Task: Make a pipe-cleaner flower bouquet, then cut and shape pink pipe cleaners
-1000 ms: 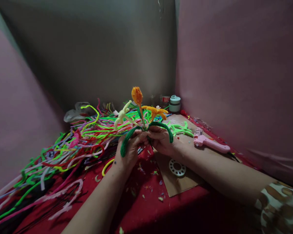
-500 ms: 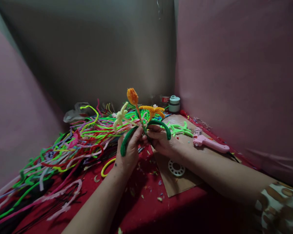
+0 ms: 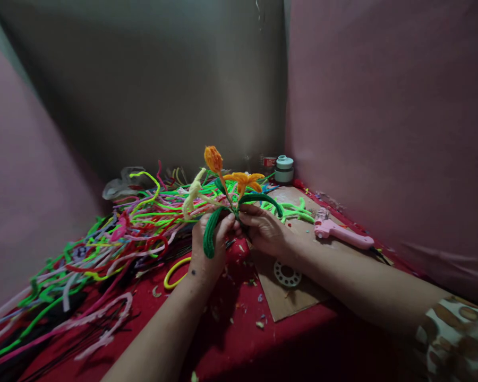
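Both my hands meet at the stems of a pipe-cleaner flower bunch. My left hand [image 3: 210, 246] is closed, thumb pressed on the stem where the pieces join. From the other side, the fingers of my right hand [image 3: 269, 231] pinch the same spot. An orange bud [image 3: 213, 159] stands tallest, an orange open flower [image 3: 244, 181] spreads to its right, and a pale yellow flower [image 3: 191, 195] leans left. One dark green leaf [image 3: 212, 233] droops over my left hand; another green leaf [image 3: 261, 198] arches above my right. The lower stem is hidden by my fingers.
A heap of coloured pipe cleaners [image 3: 143, 212] covers the left and back of the red cloth [image 3: 239, 339]. A pink glue gun [image 3: 342, 235] lies right on cardboard, near a white ring with holes [image 3: 287, 274]. Behind stands a pale green jar [image 3: 284, 170]; a yellow ring [image 3: 170, 277] lies left.
The bunch has turned slightly in my hands: the flowers tilt a little left, and the orange flower's face has tipped away. The right leaf now sits flatter. Both hands keep their grip.
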